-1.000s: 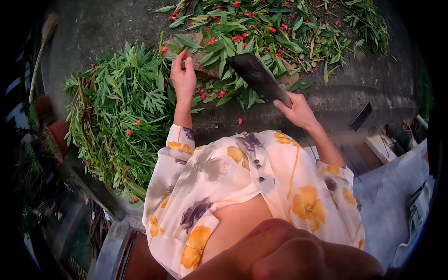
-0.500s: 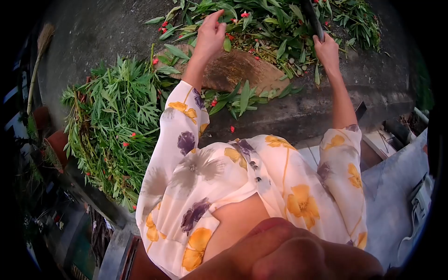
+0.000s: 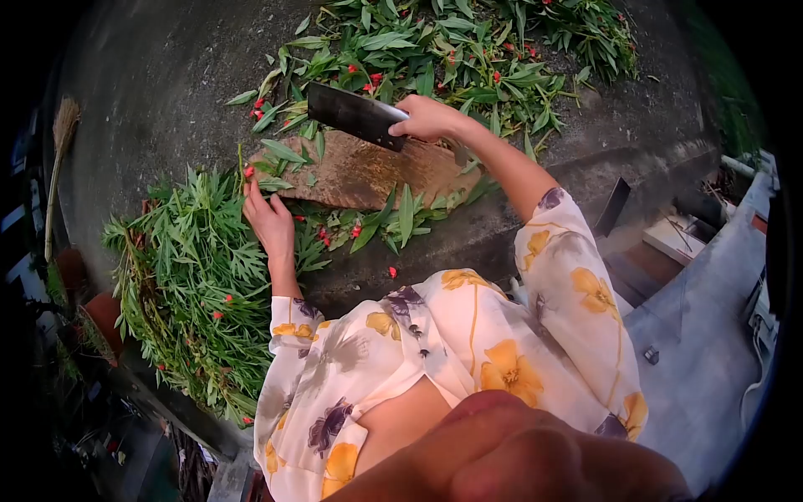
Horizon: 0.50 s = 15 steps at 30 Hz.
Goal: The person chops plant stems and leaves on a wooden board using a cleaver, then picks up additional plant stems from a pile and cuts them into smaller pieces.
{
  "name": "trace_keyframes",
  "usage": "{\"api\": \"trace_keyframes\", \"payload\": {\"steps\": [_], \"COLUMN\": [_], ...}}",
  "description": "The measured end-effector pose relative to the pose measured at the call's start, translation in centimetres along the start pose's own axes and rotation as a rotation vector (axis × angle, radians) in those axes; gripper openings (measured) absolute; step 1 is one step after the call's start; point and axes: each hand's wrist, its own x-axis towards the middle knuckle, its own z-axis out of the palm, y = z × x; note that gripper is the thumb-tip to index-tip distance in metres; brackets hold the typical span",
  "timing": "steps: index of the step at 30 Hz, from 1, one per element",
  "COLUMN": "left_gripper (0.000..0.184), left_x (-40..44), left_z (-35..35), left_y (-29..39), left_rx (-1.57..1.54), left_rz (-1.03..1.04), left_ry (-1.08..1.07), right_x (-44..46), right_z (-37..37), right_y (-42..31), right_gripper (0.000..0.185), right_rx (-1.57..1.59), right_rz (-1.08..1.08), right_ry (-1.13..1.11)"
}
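Observation:
My right hand (image 3: pixel 428 118) is closed around the handle of a cleaver (image 3: pixel 351 113). Its broad dark blade hangs over a worn wooden chopping board (image 3: pixel 355 171) and points to the left. At the board's left end, my left hand (image 3: pixel 272 224) reaches up with fingers stretched and thumb apart, beside a red flower (image 3: pixel 248 171) on an upright stem. Whether the fingertips touch the stem is unclear. Close to this hand lies a big heap of uncut leafy green stems (image 3: pixel 196 276). Loose leaves (image 3: pixel 406 215) are scattered along the board's near edge.
Past the board, a spread of cut greens with red flowers (image 3: pixel 452 50) covers the concrete surface (image 3: pixel 184 92). A broom (image 3: pixel 63 159) and a clay pot (image 3: pixel 104 314) are at the left. Another dark blade-like piece (image 3: pixel 613 205) stands at the right by the ledge.
My right hand has brought the cleaver left and nearer, over the board. My left hand has moved from the far greens down to the left, beside the uncut heap. The view has shifted slightly.

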Motion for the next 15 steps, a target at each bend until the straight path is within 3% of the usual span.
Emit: {"api": "trace_keyframes", "payload": {"steps": [3,5,7,8,9,11,13,15], "left_gripper": [0.047,0.044,0.035,0.023,0.023,0.037,0.032,0.034], "left_x": [-1.0,-1.4,-0.9,-0.7,-0.2,1.4,1.1,1.3], "left_z": [0.8,1.1,1.7,1.7,0.9,-0.4,0.4,-0.9], "left_y": [-1.7,-2.9,-4.0,-3.6,-3.2,-2.3,-3.2,-0.8], "left_rx": [0.082,0.12,0.131,0.224,0.229,0.158,0.18,0.076], "left_rz": [-0.055,-0.081,-0.234,-0.226,-0.23,-0.428,-0.352,-0.434], "left_ry": [0.013,0.022,-0.014,0.077,0.075,-0.208,-0.103,-0.109], "right_x": [2.4,0.7,-0.6,-2.2,-4.6,-9.0,-12.1,-14.2], "right_z": [-3.1,-5.5,-6.9,-7.7,-7.6,-6.0,-2.9,0.8], "right_y": [2.3,3.1,6.5,7.0,7.1,6.7,6.9,6.5], "right_gripper": [0.038,0.03,0.025,0.022,0.02,0.017,0.015,0.019], "right_rx": [0.129,-0.001,-0.023,0.205,0.439,0.653,0.64,0.554], "right_rz": [0.111,0.143,0.083,0.099,0.123,0.047,0.043,0.095], "right_ry": [0.105,0.495,0.811,0.805,0.792,0.723,0.634,0.504]}}
